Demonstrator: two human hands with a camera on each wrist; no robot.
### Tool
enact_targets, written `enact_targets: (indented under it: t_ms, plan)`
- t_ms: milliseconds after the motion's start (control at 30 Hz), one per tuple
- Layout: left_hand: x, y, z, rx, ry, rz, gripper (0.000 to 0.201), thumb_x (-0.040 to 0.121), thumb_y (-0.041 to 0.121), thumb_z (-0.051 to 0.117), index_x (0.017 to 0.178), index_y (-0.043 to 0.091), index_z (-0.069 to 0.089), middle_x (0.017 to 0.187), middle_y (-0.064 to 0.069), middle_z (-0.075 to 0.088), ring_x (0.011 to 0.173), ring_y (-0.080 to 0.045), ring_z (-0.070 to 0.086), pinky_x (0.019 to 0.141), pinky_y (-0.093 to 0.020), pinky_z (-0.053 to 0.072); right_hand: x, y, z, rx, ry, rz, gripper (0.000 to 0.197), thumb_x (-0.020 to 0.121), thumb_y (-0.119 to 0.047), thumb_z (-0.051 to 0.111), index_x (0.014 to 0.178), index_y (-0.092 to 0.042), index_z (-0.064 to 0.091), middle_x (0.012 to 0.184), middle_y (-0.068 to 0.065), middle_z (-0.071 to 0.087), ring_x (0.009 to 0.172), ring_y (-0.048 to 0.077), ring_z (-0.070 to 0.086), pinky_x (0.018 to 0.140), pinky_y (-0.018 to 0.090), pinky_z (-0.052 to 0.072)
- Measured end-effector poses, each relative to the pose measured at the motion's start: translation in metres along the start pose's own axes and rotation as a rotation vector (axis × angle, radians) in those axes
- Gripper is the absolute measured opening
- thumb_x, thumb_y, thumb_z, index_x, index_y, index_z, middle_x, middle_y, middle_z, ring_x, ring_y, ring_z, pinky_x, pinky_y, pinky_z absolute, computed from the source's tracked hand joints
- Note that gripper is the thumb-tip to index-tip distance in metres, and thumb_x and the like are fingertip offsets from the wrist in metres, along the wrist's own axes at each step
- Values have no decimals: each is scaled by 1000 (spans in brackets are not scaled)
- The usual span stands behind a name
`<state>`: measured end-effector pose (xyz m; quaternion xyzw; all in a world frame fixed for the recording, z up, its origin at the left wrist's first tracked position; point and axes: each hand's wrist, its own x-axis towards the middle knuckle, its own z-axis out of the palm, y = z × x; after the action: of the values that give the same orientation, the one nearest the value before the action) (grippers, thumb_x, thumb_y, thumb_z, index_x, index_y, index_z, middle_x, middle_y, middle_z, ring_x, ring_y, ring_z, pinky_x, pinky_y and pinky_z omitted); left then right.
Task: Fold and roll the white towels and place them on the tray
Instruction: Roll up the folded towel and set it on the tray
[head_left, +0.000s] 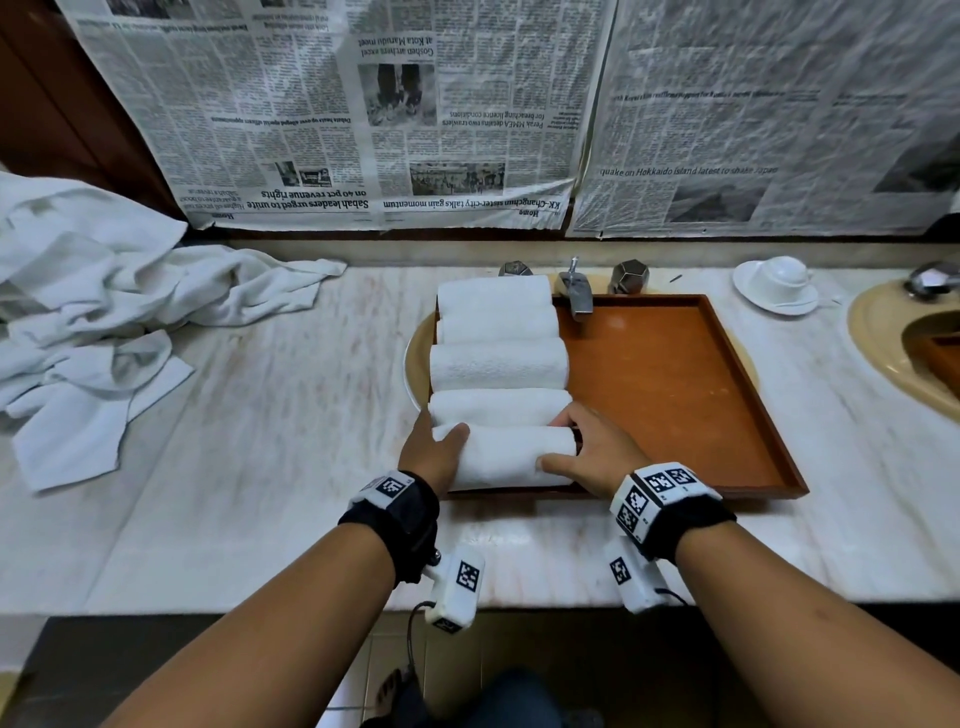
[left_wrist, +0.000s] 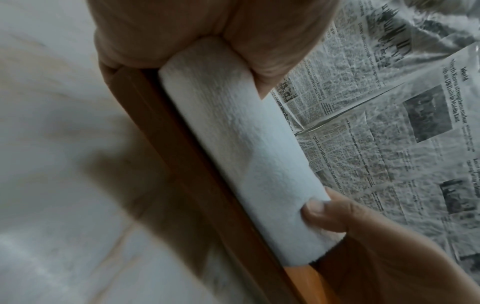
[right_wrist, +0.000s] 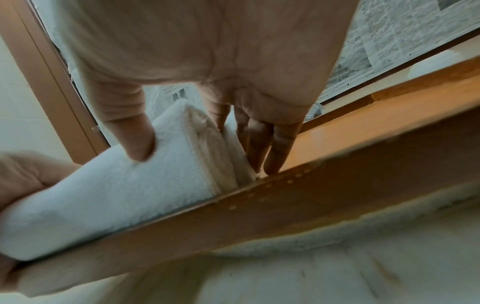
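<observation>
A wooden tray (head_left: 675, 395) lies on the marble counter over a sink. Several rolled white towels (head_left: 498, 366) lie in a row along its left side. The nearest rolled towel (head_left: 509, 457) sits at the tray's front left corner against the front rim. My left hand (head_left: 436, 449) grips its left end, thumb on top. My right hand (head_left: 582, 441) grips its right end, thumb on top and fingers down over the end face. The left wrist view shows the roll (left_wrist: 244, 148) beside the tray rim (left_wrist: 182, 164). In the right wrist view my fingers (right_wrist: 272, 156) touch the tray floor beside the roll (right_wrist: 116, 195).
A heap of unfolded white towels (head_left: 93, 312) covers the counter's left end. A faucet (head_left: 574, 291) overhangs the tray's back edge. A cup on a saucer (head_left: 776, 286) stands back right, beside a second sink (head_left: 914, 343). Newspaper (head_left: 363, 104) covers the wall.
</observation>
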<state>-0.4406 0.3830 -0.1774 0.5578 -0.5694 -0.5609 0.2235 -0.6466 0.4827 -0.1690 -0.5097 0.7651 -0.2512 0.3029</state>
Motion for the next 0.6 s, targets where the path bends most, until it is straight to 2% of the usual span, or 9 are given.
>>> enact_targets:
  t_ms: [67,167,267,367,467,533,600]
  plan:
    - [1,-3,1,30,29,6,49,96,30,56,143,20,45,132,-2,57,119,-24,54,106,-42,42,-1,-1,-2,7,-13,9,37,70,-37,82,92,-31,52,97,-9,62,84,11,58,68,28,46]
    - [3,-6,3,56,30,23,48,96,31,53,143,21,45,133,-4,57,121,-27,54,105,-42,43,-1,-5,-4,15,-31,27,37,72,-35,82,93,-30,52,97,-7,63,84,11,59,67,29,47]
    - [5,-7,2,70,23,38,47,97,30,52,143,23,45,134,-2,57,118,-24,54,102,-37,43,-3,-7,-7,39,-58,51,36,72,-34,81,95,-30,53,101,-6,64,88,13,61,77,35,53]
    - [6,-5,-4,70,-10,37,47,96,33,55,141,24,46,130,1,58,111,-19,55,96,-30,42,-5,-5,-12,45,-126,25,44,67,-49,77,99,-33,51,105,-5,63,97,16,62,87,43,54]
    - [10,-4,-6,65,-23,34,49,96,31,55,143,23,43,134,-1,56,118,-21,53,102,-32,40,-5,-3,-14,73,-110,14,45,69,-58,73,98,-33,49,105,-4,64,100,18,62,90,45,53]
    - [11,-3,-6,66,-18,36,50,98,27,53,146,21,39,138,-2,53,123,-22,51,102,-29,37,-7,-5,-11,94,-84,26,40,73,-54,73,97,-32,50,105,-3,65,99,18,62,89,44,53]
    - [10,-2,-5,56,-21,50,50,99,25,51,147,21,38,135,3,51,121,-19,49,98,-25,34,-7,-5,-9,114,-67,48,34,79,-47,73,97,-30,51,106,-2,64,101,19,61,90,42,51]
